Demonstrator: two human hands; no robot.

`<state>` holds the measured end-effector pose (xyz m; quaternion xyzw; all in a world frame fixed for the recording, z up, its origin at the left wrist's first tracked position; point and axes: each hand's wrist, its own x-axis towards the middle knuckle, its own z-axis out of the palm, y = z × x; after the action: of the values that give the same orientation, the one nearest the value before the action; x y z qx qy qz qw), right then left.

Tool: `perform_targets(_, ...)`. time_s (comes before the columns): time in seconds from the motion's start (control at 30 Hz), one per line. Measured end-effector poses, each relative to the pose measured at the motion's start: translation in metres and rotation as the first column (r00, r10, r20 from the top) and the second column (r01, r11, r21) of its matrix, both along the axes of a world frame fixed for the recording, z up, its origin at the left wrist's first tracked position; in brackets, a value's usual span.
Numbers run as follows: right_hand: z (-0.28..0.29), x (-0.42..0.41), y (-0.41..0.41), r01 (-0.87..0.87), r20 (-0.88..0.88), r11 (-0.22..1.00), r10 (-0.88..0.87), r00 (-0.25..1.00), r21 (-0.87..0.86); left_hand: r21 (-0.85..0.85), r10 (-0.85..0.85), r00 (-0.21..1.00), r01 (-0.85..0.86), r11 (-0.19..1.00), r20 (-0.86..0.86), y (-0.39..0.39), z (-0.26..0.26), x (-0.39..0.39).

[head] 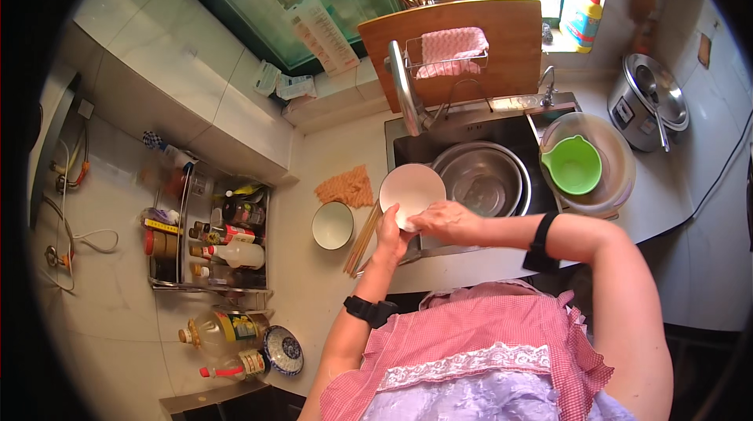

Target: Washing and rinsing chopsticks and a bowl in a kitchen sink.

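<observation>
Over the left edge of the sink, both hands meet at the near rim of a pale bowl point(413, 184). My left hand point(391, 232) grips that rim, its thumb pointing up along it. From the other side, the fingers of my right hand point(452, 222) close on the same rim. A small white patch shows between the fingers; I cannot tell whether it is a cloth or part of the bowl. Left of my hands, a second bowl point(332, 225) stands on the counter beside several wooden chopsticks point(360, 244). Behind it lies an orange cloth point(346, 187).
Nested metal basins point(482, 182) sit in the sink under the faucet point(406, 88). To the right are a green bowl point(573, 165) in a translucent basin point(617, 185) and a metal pot point(635, 109). A cutting board point(506, 38) leans behind; a bottle rack point(226, 285) stands left.
</observation>
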<state>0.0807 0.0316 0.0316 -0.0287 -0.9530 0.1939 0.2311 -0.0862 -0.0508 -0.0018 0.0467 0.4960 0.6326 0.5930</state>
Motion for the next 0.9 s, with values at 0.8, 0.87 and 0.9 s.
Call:
perform_targets(0.8,0.070,-0.023,0.066,0.023,0.021,0.031,-0.061,0.998,-0.999,0.097,-0.497,0.861,0.489,0.867,0.106,0.000,0.054,0.022)
perform_targets(0.87,0.067,-0.021,0.074,0.022,0.028,-0.130,-0.041,0.999,-0.991,-0.003,-0.443,0.891,0.445,0.895,0.096,0.004,0.068,0.037)
perform_targets(0.9,0.067,-0.023,0.074,0.011,0.019,-0.090,-0.084,0.996,-0.996,-0.001,-0.442,0.892,0.444,0.896,0.090,0.004,0.059,0.033)
